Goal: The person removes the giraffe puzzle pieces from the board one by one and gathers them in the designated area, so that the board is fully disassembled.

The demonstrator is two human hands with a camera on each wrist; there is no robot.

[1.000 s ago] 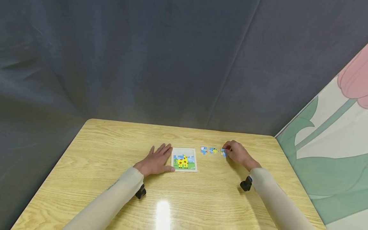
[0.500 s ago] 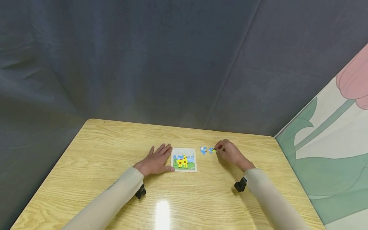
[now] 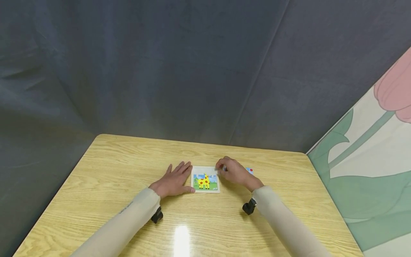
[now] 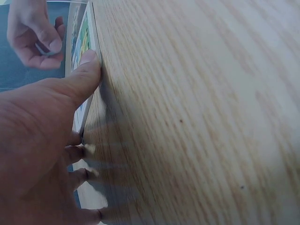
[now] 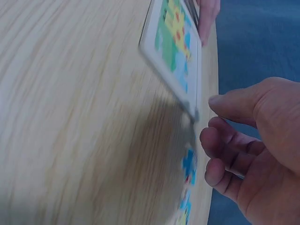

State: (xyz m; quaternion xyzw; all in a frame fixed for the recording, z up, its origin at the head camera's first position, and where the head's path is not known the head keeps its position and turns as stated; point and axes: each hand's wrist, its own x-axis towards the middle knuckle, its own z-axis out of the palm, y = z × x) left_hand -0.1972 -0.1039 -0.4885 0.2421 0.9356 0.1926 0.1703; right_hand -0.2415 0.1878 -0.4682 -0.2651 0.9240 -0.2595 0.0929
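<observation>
My left hand (image 3: 173,181) lies with spread fingers along the left side of a white-framed giraffe puzzle (image 3: 206,168). In the left wrist view its thumb (image 4: 86,70) rests on the frame's edge. My right hand (image 3: 236,173) hovers by the frame's upper right corner, fingers loosely bent. In the right wrist view the thumb (image 5: 229,104) and fingers stand apart, and no piece shows between them. Below that hand, a blue puzzle piece (image 5: 188,164) and a blue and yellow piece (image 5: 184,213) lie on the table. Another blue piece with red (image 3: 249,170) shows beyond the right hand.
The wooden table (image 3: 135,153) ends at a dark curtain (image 3: 160,89) behind it. To the right hangs a fabric with a pink tulip and green leaves (image 3: 382,150). A bright light reflection lies near the table's front.
My right hand has moved left from the rightmost piece, past the middle one, to the puzzle frame's corner. The rightmost piece now shows more fully. The left hand stays in place.
</observation>
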